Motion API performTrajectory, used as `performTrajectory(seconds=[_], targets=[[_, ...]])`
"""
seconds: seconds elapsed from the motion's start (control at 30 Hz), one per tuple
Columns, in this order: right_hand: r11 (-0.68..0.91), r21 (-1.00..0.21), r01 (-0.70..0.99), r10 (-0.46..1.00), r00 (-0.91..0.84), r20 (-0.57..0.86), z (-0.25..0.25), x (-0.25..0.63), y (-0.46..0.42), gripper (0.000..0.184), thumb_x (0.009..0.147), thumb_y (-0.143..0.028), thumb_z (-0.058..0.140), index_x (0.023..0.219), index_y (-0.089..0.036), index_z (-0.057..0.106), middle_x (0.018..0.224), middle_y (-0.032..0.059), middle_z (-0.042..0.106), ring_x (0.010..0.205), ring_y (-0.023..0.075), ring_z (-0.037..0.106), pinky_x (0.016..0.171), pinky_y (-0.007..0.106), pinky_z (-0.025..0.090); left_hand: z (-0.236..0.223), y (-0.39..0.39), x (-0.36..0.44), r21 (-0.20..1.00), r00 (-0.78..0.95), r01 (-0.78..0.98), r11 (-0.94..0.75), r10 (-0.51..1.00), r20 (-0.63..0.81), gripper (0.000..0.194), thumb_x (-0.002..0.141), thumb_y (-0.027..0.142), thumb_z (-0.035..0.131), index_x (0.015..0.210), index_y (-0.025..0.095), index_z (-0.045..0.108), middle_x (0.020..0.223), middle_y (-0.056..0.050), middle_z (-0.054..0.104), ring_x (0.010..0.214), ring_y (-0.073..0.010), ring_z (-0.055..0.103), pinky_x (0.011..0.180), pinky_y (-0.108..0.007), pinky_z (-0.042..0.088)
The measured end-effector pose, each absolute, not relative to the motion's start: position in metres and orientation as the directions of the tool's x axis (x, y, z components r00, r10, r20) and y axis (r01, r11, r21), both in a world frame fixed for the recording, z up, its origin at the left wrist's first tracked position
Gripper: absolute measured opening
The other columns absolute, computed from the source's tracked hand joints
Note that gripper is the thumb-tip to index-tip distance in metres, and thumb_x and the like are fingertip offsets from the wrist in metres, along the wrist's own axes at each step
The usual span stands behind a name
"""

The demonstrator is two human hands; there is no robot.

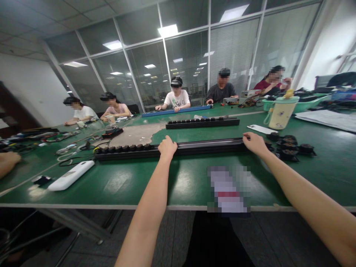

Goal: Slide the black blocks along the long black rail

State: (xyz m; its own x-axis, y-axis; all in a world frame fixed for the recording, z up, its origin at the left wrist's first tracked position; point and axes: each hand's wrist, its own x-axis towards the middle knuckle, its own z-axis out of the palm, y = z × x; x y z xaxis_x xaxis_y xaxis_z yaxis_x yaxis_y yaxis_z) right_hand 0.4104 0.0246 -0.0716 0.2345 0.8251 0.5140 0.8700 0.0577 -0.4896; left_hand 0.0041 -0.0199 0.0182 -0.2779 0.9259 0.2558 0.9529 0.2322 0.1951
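Note:
A long black rail (205, 147) lies crosswise on the table in front of me. Round black modules (130, 148) sit in a row along its left part, while the right part shows a bare, shiny channel. My left hand (167, 147) is closed over the rail's middle, just right of that row; its fingertips are partly hidden. At the rail's right end, my right hand (256, 143) has its thumb and fingers pinched on the end. Several loose black modules (287, 147) lie right of that hand.
A second black rail (203, 123) lies farther back. A white phone-like object (71, 175) is at left, a blurred phone (228, 189) at the front edge. A cream cup (282, 113) and green basket (308, 105) stand at right. Several co-workers sit opposite; another person's arm (8, 164) is at left.

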Motion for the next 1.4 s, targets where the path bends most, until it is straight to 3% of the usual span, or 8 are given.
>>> performTrajectory(seconds=[0.53,0.77,0.9,1.0,1.13,1.4], targets=[[0.085,-0.448,0.89,0.812,0.198,0.549,-0.076,0.415,0.029,0.037,0.091,-0.023,0.05,0.115,-0.01,0.074,0.116,0.0183,0.076,0.112,0.0328,0.07,0.105,0.045,0.05,0.015,-0.017,0.003,0.189,-0.259,0.959,0.213,0.93,0.262,0.045,0.099,0.043,0.053,0.132,0.013,0.053,0.125,-0.023,0.069,0.12,-0.0345,0.067,0.096,-0.041,0.053],[0.07,-0.426,0.902,0.826,0.187,0.531,-0.076,0.417,0.029,0.039,0.092,-0.024,0.049,0.12,-0.008,0.073,0.118,0.0188,0.075,0.114,0.0326,0.07,0.106,0.044,0.05,0.014,-0.012,-0.004,0.291,-0.267,0.935,0.204,0.944,0.195,0.051,0.094,0.054,0.06,0.127,0.016,0.058,0.13,-0.022,0.069,0.124,-0.0338,0.065,0.097,-0.039,0.051],[0.072,-0.42,0.905,0.826,0.182,0.534,-0.076,0.415,0.029,0.04,0.093,-0.023,0.049,0.12,-0.007,0.073,0.119,0.0197,0.075,0.115,0.0326,0.069,0.106,0.043,0.049,0.015,-0.008,-0.01,0.367,-0.283,0.907,0.208,0.945,0.164,0.056,0.098,0.062,0.046,0.125,0.014,0.061,0.131,-0.023,0.068,0.126,-0.0349,0.064,0.099,-0.041,0.05],[0.073,-0.424,0.903,0.82,0.188,0.54,-0.075,0.415,0.028,0.039,0.093,-0.023,0.049,0.119,-0.009,0.073,0.118,0.0184,0.075,0.114,0.0317,0.07,0.107,0.043,0.049,0.015,-0.002,-0.017,0.422,-0.321,0.877,0.231,0.934,0.156,0.043,0.105,0.042,0.036,0.123,0.014,0.063,0.131,-0.023,0.068,0.125,-0.0328,0.065,0.098,-0.04,0.05],[0.077,-0.43,0.9,0.823,0.186,0.536,-0.075,0.414,0.027,0.039,0.093,-0.023,0.049,0.119,-0.008,0.073,0.118,0.0188,0.075,0.114,0.0322,0.069,0.107,0.043,0.049,0.01,0.005,-0.027,0.473,-0.348,0.847,0.242,0.925,0.15,0.037,0.095,0.017,0.048,0.131,0.015,0.059,0.133,-0.021,0.068,0.124,-0.0297,0.066,0.096,-0.036,0.05],[0.077,-0.444,0.893,0.825,0.193,0.531,-0.075,0.413,0.027,0.038,0.092,-0.022,0.05,0.119,-0.008,0.073,0.119,0.0198,0.075,0.116,0.0323,0.069,0.108,0.043,0.049,0.001,0.011,-0.034,0.415,-0.304,0.886,0.206,0.934,0.185,0.044,0.088,0.011,0.058,0.132,0.017,0.059,0.13,-0.017,0.07,0.122,-0.0272,0.067,0.097,-0.032,0.049]])
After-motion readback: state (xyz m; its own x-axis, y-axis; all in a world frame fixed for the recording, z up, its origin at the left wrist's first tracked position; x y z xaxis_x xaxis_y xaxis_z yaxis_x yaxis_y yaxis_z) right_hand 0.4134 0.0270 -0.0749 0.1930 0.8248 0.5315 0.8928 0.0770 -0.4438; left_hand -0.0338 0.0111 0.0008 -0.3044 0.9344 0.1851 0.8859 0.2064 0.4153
